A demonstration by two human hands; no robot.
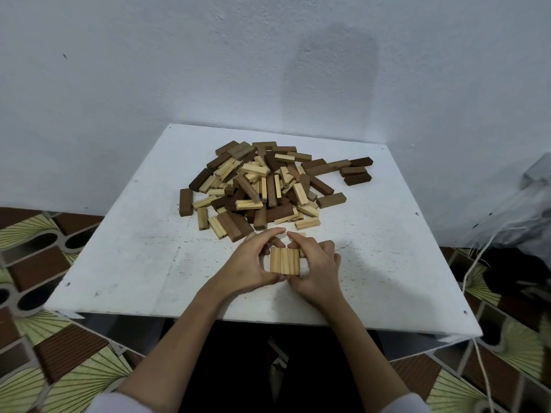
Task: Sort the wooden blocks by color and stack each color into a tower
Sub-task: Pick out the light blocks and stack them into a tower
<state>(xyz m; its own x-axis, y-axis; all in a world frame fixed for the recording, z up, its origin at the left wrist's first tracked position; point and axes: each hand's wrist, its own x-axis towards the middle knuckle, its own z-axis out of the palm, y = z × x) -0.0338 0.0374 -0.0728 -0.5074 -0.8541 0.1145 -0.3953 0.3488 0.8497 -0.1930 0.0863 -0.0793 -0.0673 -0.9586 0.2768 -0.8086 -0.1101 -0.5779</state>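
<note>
Three light pine blocks (284, 261) lie side by side as one flat square layer on the white table (119, 263), near its front edge. My left hand (252, 263) curls round the layer's left side, thumb at the near edge, fingers over the far edge. My right hand (317, 266) grips the right side in the same way. Behind the hands lies a mixed pile of blocks (262, 186), light pine, mid brown and dark brown jumbled together. Another light block peeks out behind my right fingers.
Three dark brown blocks (356, 171) lie apart at the pile's right. The table stands against a white wall (268, 70). Patterned floor tiles (44, 353) surround it. A clear plastic bag (524, 210) and a cord (477, 263) sit to the right.
</note>
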